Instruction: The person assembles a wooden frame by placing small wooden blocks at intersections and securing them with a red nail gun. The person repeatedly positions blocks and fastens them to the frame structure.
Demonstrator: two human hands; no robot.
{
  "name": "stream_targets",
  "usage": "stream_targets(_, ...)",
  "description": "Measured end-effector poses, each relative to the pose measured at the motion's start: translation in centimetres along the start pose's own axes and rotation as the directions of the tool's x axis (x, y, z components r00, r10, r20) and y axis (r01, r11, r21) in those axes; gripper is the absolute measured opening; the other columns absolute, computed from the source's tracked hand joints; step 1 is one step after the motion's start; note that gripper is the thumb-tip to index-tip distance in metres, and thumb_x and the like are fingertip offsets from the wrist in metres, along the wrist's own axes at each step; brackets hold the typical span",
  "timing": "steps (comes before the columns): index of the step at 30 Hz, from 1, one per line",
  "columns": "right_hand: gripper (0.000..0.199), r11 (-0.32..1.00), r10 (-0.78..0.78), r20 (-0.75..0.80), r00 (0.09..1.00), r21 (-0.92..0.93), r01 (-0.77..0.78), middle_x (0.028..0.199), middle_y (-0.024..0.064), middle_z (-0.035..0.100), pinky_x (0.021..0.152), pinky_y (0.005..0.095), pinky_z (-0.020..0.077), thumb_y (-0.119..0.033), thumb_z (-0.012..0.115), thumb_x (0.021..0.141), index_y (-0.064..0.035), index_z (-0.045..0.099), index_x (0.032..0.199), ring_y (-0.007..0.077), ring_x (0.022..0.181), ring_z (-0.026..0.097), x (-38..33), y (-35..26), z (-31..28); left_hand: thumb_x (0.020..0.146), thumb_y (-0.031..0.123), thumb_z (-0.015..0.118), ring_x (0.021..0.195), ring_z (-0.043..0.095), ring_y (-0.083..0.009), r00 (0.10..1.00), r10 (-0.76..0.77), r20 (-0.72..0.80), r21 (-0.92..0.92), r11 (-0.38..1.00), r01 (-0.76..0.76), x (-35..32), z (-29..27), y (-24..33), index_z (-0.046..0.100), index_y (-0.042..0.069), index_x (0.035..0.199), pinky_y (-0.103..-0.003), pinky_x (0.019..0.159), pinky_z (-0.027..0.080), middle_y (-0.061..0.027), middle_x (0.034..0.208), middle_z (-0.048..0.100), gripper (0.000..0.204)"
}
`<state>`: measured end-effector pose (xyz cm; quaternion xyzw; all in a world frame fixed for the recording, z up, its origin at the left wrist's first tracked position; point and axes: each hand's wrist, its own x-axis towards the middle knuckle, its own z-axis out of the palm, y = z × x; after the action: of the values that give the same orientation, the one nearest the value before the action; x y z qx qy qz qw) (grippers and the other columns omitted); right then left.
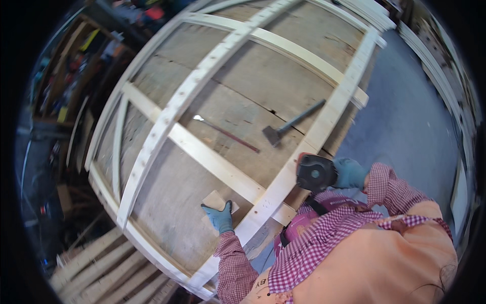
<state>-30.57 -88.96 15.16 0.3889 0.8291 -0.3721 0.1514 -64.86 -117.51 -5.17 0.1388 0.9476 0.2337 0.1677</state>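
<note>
My left hand (pixel 220 219), in a blue glove, is closed on a small flat wood block (pixel 215 199) over the board surface inside the timber frame (pixel 212 161). My right hand (pixel 351 173), also gloved, grips a tool with a round black top and a reddish edge (pixel 316 173), resting at or just above the frame's near rail; its lower part is hidden. Beyond my hands, a hammer (pixel 291 125) with a dark head and grey handle lies on the boards. To its left lies a thin dark-red rod (pixel 230 136) with a shiny end.
The frame's slats and rails cross the worn wooden worktop (pixel 233 106). Stacked timber strips (pixel 109 263) lie at the lower left. Shelves with mixed items (pixel 76 71) stand at the far left. Grey floor (pixel 410 116) and long white boards (pixel 440 76) are on the right.
</note>
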Motion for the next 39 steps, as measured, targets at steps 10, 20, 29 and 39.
stream_targets(10,0.054,0.991,0.092,0.078,0.993,0.090,-0.099,0.106,0.0178,0.066,0.087,0.0432,0.0490,-0.029,0.067,0.073,-0.0144,0.055,0.123,0.0358,0.101,0.063,-0.7,1.5,1.4,0.064,0.043,0.084,0.128,0.045,-0.0380,0.997,0.021,-0.068,0.196,0.981,-0.007,0.2,0.1,2.6,0.017,-0.004,0.148,-0.043,0.106,0.039,-0.0251,0.144,0.039,0.117)
stream_targets(20,0.055,0.929,-0.117,0.038,0.992,0.359,0.095,0.103,0.0183,0.066,0.086,0.0418,0.0493,-0.028,0.072,0.071,-0.0120,0.058,0.121,0.0359,0.100,0.062,-4.7,11.9,-5.7,0.088,0.028,0.067,0.119,0.050,-0.0268,0.920,0.093,0.380,-0.840,0.451,0.301,-13.7,5.2,18.6,0.048,0.009,0.131,-0.047,0.100,0.044,-0.0108,0.132,0.048,0.050)
stream_targets(29,0.064,0.930,0.073,-0.284,0.956,0.365,0.037,0.106,0.0198,0.065,0.085,0.0365,0.0520,-0.021,0.080,0.071,0.0015,0.051,0.123,0.0304,0.097,0.065,-15.4,33.8,-10.8,0.081,0.039,0.074,0.088,0.063,-0.0199,0.628,0.026,0.777,-0.576,0.432,0.694,-29.0,25.8,42.0,0.052,0.005,0.119,-0.030,0.070,0.053,-0.0088,0.105,0.060,0.055)
stream_targets(39,0.041,0.209,0.526,0.030,0.850,0.964,-0.163,0.089,0.0064,0.065,0.057,0.0293,0.0487,-0.003,0.075,0.076,-0.0017,0.058,0.113,0.0143,0.069,0.061,-14.7,41.7,-16.1,0.078,0.028,0.077,0.093,0.062,-0.0268,0.751,-0.045,0.659,-0.536,0.673,0.510,-27.8,35.0,46.9,0.050,0.002,0.126,-0.036,0.074,0.053,-0.0142,0.108,0.060,0.061)
